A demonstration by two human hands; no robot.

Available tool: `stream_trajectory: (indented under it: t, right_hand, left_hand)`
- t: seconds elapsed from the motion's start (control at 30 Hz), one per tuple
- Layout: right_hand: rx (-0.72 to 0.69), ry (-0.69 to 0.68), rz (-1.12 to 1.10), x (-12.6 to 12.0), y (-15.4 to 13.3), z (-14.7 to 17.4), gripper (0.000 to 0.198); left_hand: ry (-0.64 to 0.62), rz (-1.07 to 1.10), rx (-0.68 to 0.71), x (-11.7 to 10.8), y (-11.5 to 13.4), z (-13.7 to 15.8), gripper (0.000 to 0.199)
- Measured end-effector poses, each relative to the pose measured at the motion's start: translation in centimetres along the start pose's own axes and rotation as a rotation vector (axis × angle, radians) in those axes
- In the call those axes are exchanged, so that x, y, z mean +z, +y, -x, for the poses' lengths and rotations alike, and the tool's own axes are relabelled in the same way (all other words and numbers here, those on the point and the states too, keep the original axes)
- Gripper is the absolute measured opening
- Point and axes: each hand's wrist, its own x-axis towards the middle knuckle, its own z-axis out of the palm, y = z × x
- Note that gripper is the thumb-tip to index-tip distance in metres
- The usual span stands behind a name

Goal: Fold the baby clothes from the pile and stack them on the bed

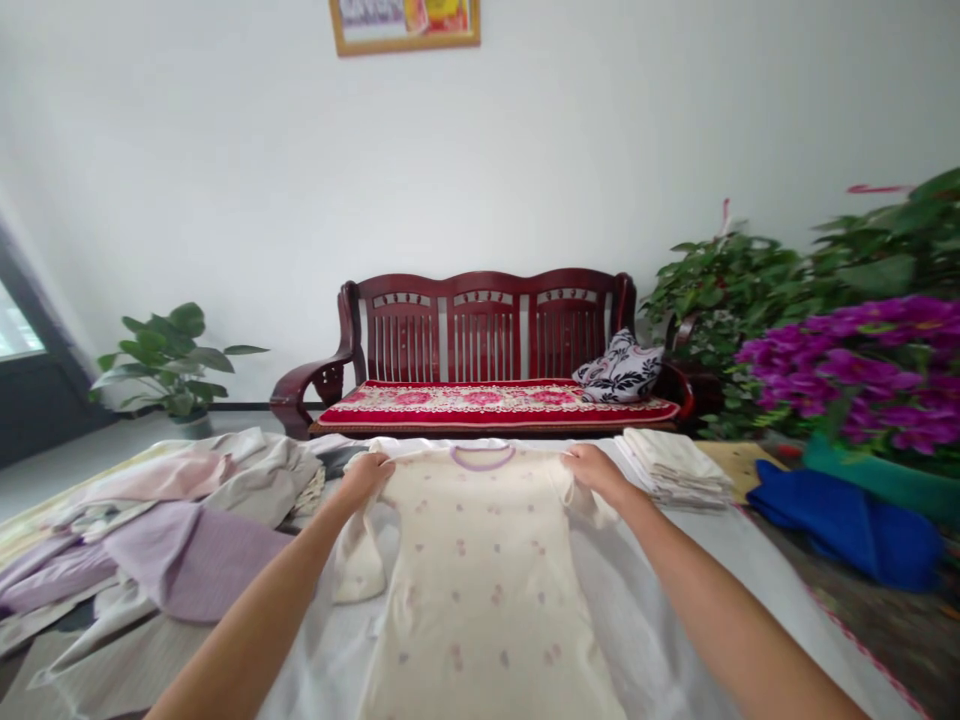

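Note:
A cream long-sleeved shirt point(480, 560) with small printed motifs and a lilac neckband is spread out in front of me, its collar at the far end. My left hand point(367, 475) grips it at the left shoulder, fingers closed on the fabric. At the opposite shoulder, my right hand point(589, 467) pinches the cloth in the same way. The left sleeve hangs down below my left hand; the right sleeve is partly bunched under my right wrist. Beneath the shirt lies a white cloth point(727, 570) over the table. The shirt's lower end runs out of view.
Loose clothes, including a lilac garment point(195, 555), are heaped at the left. A folded stack of pale cloths point(675, 465) sits at the far right, near a blue cloth point(847, 525) and purple flowers point(862, 370). Behind the table stands a wooden bench point(484, 330).

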Motion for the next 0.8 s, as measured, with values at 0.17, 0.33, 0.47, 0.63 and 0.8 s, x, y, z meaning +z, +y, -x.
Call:
stream_trajectory:
  t: [0.17, 0.33, 0.47, 0.63, 0.8]
  right_hand:
    - [0.016, 0.098, 0.121, 0.6, -0.3, 1.0, 0.031]
    - [-0.173, 0.153, 0.331, 1.6, 0.6, 4.2, 0.031]
    - [-0.143, 0.101, 0.407, 2.6, 1.5, 4.9, 0.046]
    - [-0.120, 0.151, 0.203, 2.7, 3.6, 4.5, 0.048]
    - [0.052, 0.409, -0.690, 1.7, 8.4, 5.5, 0.039]
  left_hand:
    - [0.144, -0.233, 0.039, 2.8, 1.0, 1.2, 0.042]
    - [0.013, -0.343, 0.406, 6.9, 2.7, 4.7, 0.042]
    - [-0.061, -0.404, 0.464, 10.2, 3.6, 6.3, 0.046]
    - [-0.027, -0.513, 0.394, 12.8, 3.0, 7.0, 0.051]
    - [0.033, -0.535, 0.408, 13.3, 2.3, 7.4, 0.050]
